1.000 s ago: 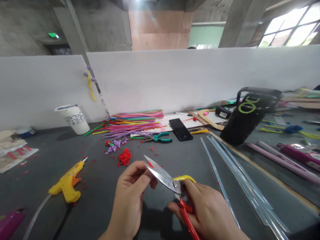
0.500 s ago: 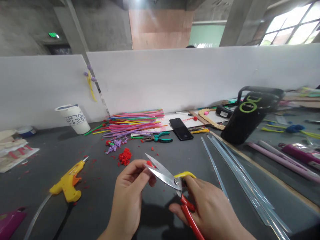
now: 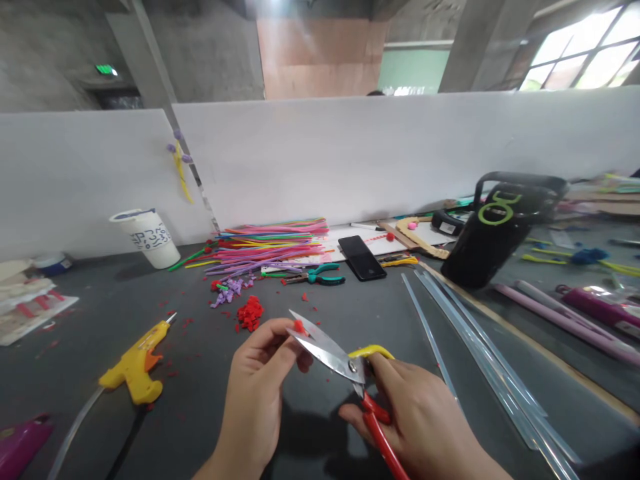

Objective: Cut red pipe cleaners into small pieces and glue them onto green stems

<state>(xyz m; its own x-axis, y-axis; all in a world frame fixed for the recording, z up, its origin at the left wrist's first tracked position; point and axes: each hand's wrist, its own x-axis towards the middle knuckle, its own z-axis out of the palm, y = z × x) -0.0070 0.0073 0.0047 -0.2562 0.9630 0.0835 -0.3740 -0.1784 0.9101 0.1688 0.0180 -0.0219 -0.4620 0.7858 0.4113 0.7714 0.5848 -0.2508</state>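
Note:
My right hand (image 3: 423, 427) grips a pair of scissors (image 3: 340, 363) with one yellow and one red handle, blades pointing up and left, slightly parted. My left hand (image 3: 257, 393) pinches a tiny red piece (image 3: 299, 327) between thumb and fingertips, right at the blades near their tips. Both hands hover over the dark grey table (image 3: 200, 373) near its front edge. A small heap of red snippets (image 3: 250, 313) lies just beyond my left hand.
A yellow glue gun (image 3: 134, 367) lies at left, a paper cup (image 3: 147, 238) behind it. Coloured pipe cleaners (image 3: 273, 247), green pliers (image 3: 315, 277) and a black phone (image 3: 363, 259) lie at the back. Clear glue sticks (image 3: 465, 347) and a black bag (image 3: 495, 230) are at right.
The scissors and both hands shifted slightly; the red piece now sits a little clearer between the blades. Little else has moved.

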